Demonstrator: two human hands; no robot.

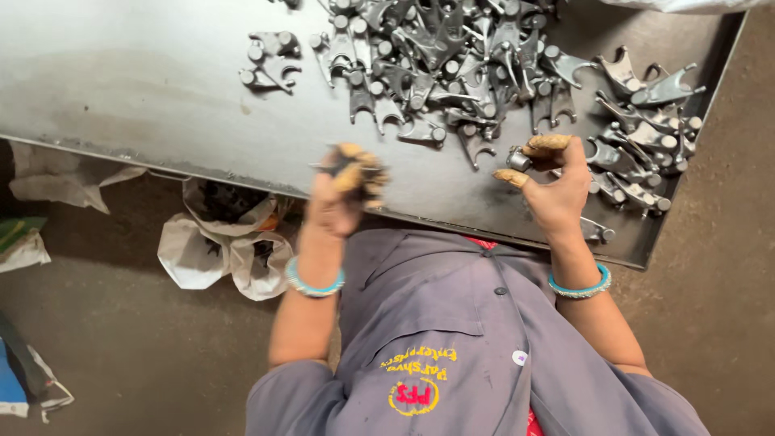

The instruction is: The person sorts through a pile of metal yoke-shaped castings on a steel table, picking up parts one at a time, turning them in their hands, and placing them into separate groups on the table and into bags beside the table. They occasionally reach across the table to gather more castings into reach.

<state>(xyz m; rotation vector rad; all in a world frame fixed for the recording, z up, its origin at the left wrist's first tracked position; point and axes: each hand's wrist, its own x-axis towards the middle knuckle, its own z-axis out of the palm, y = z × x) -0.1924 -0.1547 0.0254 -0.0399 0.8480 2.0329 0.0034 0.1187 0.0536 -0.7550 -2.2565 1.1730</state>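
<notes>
Spreading across the grey steel bench (161, 89) above a brown dirt floor (726, 282), forked metal castings (452, 64) heap at one o'clock, the right hand (557, 182) clamping one casting (519, 158), the blurred left hand (343, 190) curled shut.

Left hand (345, 184) blurred; metal parts pile (452, 56) cut off above.

White plastic bag (211, 254) on floor, crumpled paper (60, 179), blue bangles (578, 288)

Grey metal table (145, 89) with a raised rim, bearing a dense heap of forked metal castings (452, 56), a smaller cluster (646, 129) near its right edge, and two stray castings (270, 60) lying apart.
</notes>
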